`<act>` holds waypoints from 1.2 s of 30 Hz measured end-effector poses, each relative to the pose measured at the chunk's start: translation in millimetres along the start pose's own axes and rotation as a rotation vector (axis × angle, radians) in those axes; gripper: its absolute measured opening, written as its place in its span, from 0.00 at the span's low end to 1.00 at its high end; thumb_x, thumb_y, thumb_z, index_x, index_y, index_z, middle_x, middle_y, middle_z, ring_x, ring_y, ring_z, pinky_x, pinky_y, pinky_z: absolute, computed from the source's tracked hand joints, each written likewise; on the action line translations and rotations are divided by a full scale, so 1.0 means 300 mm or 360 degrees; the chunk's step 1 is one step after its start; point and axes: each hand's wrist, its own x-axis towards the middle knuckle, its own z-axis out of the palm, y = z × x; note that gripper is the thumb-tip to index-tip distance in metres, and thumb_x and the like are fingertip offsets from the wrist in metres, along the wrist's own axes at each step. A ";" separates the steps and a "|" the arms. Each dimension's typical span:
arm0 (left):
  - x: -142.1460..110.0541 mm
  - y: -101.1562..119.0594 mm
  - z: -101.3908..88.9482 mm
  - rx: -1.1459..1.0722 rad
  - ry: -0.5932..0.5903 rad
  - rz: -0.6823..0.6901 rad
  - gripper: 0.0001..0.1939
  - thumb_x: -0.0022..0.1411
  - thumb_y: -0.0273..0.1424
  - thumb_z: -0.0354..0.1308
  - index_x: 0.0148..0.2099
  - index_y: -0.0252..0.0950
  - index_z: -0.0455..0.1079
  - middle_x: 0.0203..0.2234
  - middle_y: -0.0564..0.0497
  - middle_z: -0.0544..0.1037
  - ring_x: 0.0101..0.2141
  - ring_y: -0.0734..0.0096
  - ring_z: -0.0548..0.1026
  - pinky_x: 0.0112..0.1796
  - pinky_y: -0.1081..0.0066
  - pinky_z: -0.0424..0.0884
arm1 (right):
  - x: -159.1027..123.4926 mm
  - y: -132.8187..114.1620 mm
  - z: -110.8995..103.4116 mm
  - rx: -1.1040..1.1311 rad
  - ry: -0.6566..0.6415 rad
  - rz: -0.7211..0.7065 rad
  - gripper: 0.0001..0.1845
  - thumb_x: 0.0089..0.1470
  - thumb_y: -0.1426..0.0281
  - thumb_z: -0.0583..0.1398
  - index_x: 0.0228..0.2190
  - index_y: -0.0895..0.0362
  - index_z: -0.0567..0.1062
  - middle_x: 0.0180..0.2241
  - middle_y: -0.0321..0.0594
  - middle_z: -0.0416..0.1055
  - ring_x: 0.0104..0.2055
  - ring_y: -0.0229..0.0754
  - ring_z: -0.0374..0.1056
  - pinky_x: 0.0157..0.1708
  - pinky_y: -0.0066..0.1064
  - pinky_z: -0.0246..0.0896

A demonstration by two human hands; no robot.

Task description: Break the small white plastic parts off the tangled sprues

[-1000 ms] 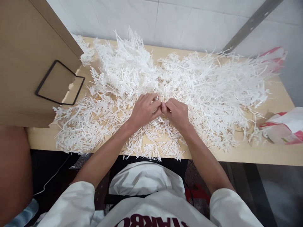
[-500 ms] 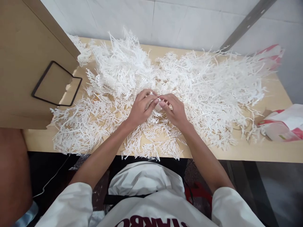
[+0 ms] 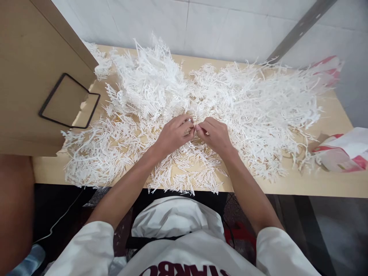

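Observation:
My left hand (image 3: 176, 132) is closed in a pinch over the middle of the table, with a small white branched piece (image 3: 189, 120) showing between its fingers. Right beside it, the thumb and forefinger of my right hand (image 3: 215, 135) press together, and their tips meet those of the left. Whatever the right fingertips grip is too small and covered to make out clearly. Beneath and around both hands lie loose thin white sticks (image 3: 186, 182), some of them forked. Behind the hands rises a tangled heap of white twig-like strands (image 3: 152, 84).
A second wide heap of white strands (image 3: 258, 103) spreads to the right. Two red-and-white bags (image 3: 342, 153) are at the right end. On the left stand a cardboard box (image 3: 25, 76) and a black wire frame (image 3: 69, 100). Another person's arm (image 3: 15, 207) is at far left.
Both hands have dropped slightly toward me, and their fingers have curled in tighter. My right hand's fingers, stretched over the piece before, are now folded into a pinch.

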 end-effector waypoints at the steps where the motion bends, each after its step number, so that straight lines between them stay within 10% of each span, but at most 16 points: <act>1: 0.000 0.002 0.002 0.0088 0.0035 0.0021 0.06 0.64 0.29 0.51 0.35 0.33 0.66 0.36 0.47 0.74 0.36 0.73 0.72 0.35 0.72 0.72 | 0.000 -0.007 0.006 -0.0087 0.0050 -0.0031 0.14 0.59 0.72 0.54 0.21 0.57 0.65 0.19 0.33 0.60 0.23 0.31 0.54 0.22 0.27 0.49; 10: -0.014 0.026 0.030 0.0231 0.0078 0.0006 0.07 0.63 0.27 0.50 0.31 0.34 0.63 0.32 0.49 0.73 0.31 0.75 0.69 0.31 0.72 0.68 | -0.012 -0.026 0.025 -0.0233 0.0293 -0.0015 0.16 0.55 0.76 0.55 0.19 0.57 0.57 0.18 0.32 0.53 0.22 0.31 0.47 0.21 0.29 0.44; 16: 0.005 -0.002 0.001 -0.0079 0.0312 -0.0522 0.09 0.62 0.26 0.50 0.29 0.35 0.62 0.27 0.52 0.70 0.28 0.75 0.67 0.28 0.72 0.65 | -0.012 -0.039 0.013 -0.0024 0.0602 0.0064 0.14 0.56 0.77 0.54 0.21 0.56 0.59 0.18 0.31 0.53 0.21 0.31 0.48 0.19 0.28 0.44; 19: 0.016 -0.009 -0.021 -0.0392 0.0300 -0.0538 0.09 0.65 0.31 0.49 0.31 0.36 0.64 0.33 0.51 0.72 0.37 0.73 0.71 0.37 0.70 0.68 | -0.004 -0.048 0.008 0.0279 0.0451 0.0274 0.05 0.59 0.75 0.54 0.33 0.57 0.69 0.26 0.35 0.67 0.27 0.31 0.60 0.25 0.26 0.57; 24: 0.019 -0.002 -0.022 -0.0684 0.0101 -0.0528 0.11 0.66 0.38 0.50 0.39 0.38 0.69 0.38 0.50 0.71 0.43 0.71 0.70 0.45 0.66 0.68 | -0.002 -0.044 0.020 0.0552 0.0024 0.0380 0.17 0.62 0.67 0.53 0.53 0.51 0.65 0.48 0.41 0.68 0.41 0.35 0.67 0.40 0.31 0.67; 36: 0.015 -0.020 -0.028 -0.0631 -0.0176 -0.0306 0.10 0.66 0.37 0.49 0.42 0.39 0.68 0.36 0.50 0.69 0.39 0.72 0.69 0.40 0.69 0.68 | -0.008 -0.003 0.011 0.0370 0.0067 0.0278 0.06 0.60 0.69 0.55 0.31 0.56 0.67 0.26 0.33 0.65 0.27 0.31 0.60 0.27 0.25 0.56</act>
